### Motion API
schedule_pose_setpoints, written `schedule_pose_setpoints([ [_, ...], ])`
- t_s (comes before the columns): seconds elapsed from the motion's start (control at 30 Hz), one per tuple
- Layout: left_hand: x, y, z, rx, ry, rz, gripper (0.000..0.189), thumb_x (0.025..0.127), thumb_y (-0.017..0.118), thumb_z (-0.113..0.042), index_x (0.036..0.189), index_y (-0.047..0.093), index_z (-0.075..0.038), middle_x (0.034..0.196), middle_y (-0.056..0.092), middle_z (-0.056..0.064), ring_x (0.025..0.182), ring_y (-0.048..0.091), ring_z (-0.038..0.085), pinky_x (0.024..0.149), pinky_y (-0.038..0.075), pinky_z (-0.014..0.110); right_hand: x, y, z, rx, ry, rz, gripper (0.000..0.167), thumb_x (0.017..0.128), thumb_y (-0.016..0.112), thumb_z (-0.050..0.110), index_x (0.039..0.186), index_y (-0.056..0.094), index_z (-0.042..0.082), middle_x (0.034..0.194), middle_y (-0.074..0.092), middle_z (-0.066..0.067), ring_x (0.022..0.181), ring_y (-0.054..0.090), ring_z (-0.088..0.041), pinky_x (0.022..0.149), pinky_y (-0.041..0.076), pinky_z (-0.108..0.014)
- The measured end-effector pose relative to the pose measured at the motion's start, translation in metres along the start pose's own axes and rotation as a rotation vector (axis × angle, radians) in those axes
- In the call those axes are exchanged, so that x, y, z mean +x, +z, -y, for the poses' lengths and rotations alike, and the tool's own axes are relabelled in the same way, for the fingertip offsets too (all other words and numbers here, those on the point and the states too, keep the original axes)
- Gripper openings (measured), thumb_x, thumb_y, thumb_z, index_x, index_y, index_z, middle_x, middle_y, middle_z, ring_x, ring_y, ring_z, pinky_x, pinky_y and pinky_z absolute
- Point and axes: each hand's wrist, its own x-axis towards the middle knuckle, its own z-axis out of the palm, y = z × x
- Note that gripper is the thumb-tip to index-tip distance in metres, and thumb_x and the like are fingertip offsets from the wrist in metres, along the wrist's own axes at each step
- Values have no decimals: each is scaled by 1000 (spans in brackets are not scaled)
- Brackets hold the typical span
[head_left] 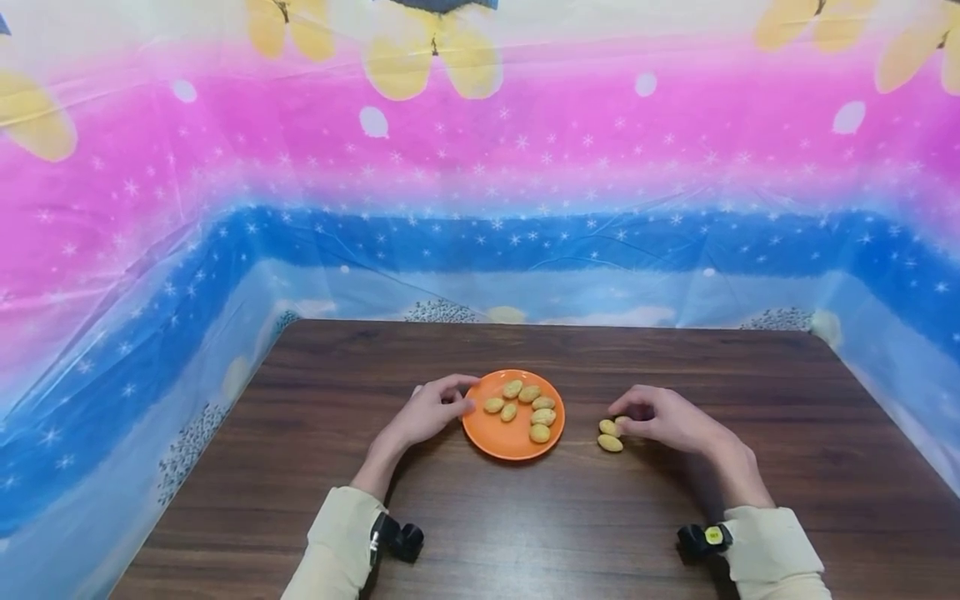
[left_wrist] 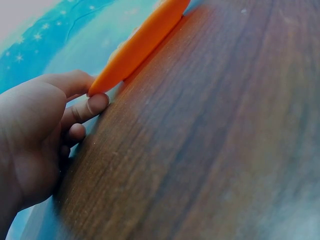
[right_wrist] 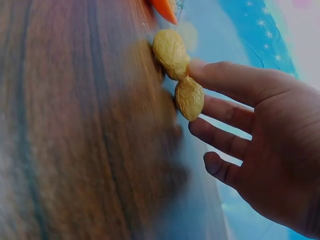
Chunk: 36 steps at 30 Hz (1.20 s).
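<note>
My left hand [head_left: 435, 410] is at the left rim of a round orange plate [head_left: 495, 442]; in the left wrist view its thumb and a finger pinch the edge. Several small, wrinkled yellow ovals, like baby potatoes, lie on this plate. To the right, my right hand [head_left: 667, 417] reaches down to three more ovals on the table. One yellow oval [right_wrist: 190, 98] sits between its thumb and fingers, partly hidden in the head view. Beside it are another oval [head_left: 607, 427] and a nearer one [head_left: 611, 444]. The other right fingers are spread loosely.
The dark wooden table [head_left: 510, 525] carries the plate and ovals. A patterned pink and blue cloth [head_left: 480, 192] hangs behind the table and along its sides. Small black cameras are strapped to both wrists, over cream sleeves [head_left: 776, 550].
</note>
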Motion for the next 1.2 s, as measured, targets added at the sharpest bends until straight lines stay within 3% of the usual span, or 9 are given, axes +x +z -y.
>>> schedule_pose_setpoints([
  [0.27, 1, 0, 0, 6, 3, -4, 39, 99, 66, -29, 137, 61, -27, 77, 63, -2, 90, 51, 19, 98, 24, 49, 0, -2, -2, -1, 19, 1, 24, 92, 74, 18, 116, 72, 15, 95, 61, 3, 79, 52, -18, 65, 44, -30],
  [0.67, 0, -1, -1, 2, 25, 0, 39, 99, 65, -29, 138, 61, -25, 77, 63, -2, 88, 50, 19, 96, 24, 49, 1, 0, -1, 0, -2, -6, 21, 92, 74, 14, 112, 74, 14, 97, 62, 3, 75, 51, -16, 63, 45, -29],
  [1.2, 0, 0, 0, 5, 2, -3, 40, 99, 65, -29, 138, 60, -26, 78, 63, -3, 94, 48, 18, 96, 26, 49, 7, -2, 8, -38, -25, -48, 23, 92, 75, 22, 115, 74, 14, 101, 63, 5, 82, 54, -14, 70, 46, -30],
])
